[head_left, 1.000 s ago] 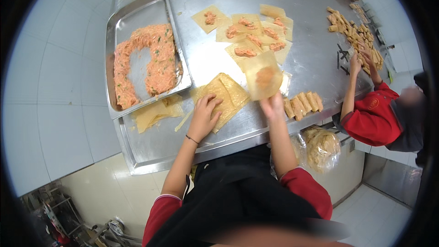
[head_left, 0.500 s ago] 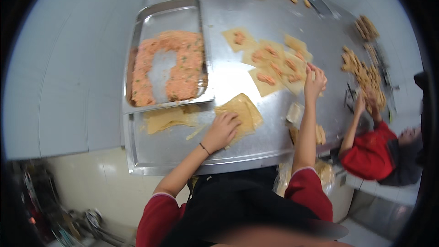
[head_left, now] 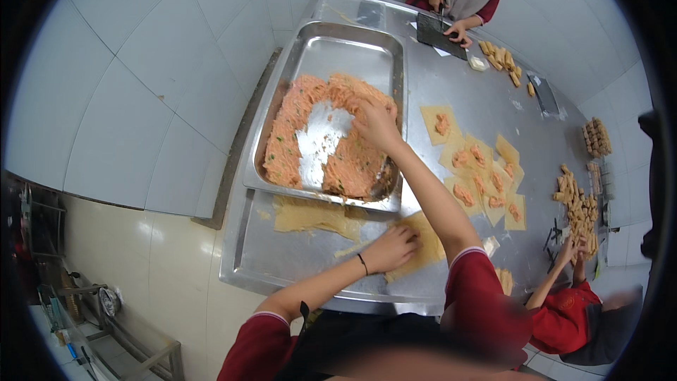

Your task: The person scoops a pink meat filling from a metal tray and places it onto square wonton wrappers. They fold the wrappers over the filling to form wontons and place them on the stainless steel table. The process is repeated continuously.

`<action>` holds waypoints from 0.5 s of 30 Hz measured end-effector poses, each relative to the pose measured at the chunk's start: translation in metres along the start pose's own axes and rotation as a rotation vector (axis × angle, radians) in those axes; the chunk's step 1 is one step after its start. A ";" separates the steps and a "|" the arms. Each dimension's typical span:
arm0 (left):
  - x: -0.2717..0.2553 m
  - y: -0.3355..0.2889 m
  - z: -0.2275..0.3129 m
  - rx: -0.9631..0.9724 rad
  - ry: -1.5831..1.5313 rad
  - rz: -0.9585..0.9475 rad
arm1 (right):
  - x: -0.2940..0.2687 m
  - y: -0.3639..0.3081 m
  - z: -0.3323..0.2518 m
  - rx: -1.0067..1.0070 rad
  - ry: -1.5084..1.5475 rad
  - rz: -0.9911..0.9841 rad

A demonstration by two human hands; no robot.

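A deep steel tray (head_left: 326, 32) holds orange minced filling (head_left: 289, 148) flecked with green, with bare metal at its middle. My right hand (head_left: 374, 123) is in the tray, its bent fingers closed into the filling at the right side. Below the tray, my left hand (head_left: 393, 248) rests on a pile of thin yellow wrappers (head_left: 428, 234), fingers curled with the tips on the top sheet. More wrappers (head_left: 317, 217) lie partly under the tray's near edge. To the right, several wrappers (head_left: 455, 152) are spread out overlapping, each with a lump of filling.
All this stands on a steel table (head_left: 451, 70). Across it, a person (head_left: 458, 10) works at a dark board (head_left: 430, 32). At the right, another person (head_left: 564, 310) handles pieces near a heap of rolled pieces (head_left: 578, 201). A tiled wall (head_left: 183, 42) borders the left.
My right hand has gone from the spread wrappers on the right into the filling tray. My left hand stays on the wrapper pile, fingers more curled. The view has shifted, showing the far person.
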State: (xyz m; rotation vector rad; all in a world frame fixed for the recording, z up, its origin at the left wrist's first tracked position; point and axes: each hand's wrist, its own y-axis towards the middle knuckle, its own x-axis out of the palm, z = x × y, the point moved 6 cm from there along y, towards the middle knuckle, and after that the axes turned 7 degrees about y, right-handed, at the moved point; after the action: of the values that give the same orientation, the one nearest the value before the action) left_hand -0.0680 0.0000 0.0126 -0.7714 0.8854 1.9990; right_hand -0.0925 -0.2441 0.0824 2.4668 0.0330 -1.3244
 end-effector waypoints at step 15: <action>0.006 0.001 -0.004 0.000 -0.151 0.105 | 0.049 0.136 0.053 0.216 -0.314 -0.479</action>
State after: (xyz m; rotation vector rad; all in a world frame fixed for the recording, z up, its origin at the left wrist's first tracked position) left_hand -0.0714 -0.0014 0.0060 -0.5761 0.8522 2.1182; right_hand -0.0831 -0.3953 0.0545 2.4834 0.4504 -1.9971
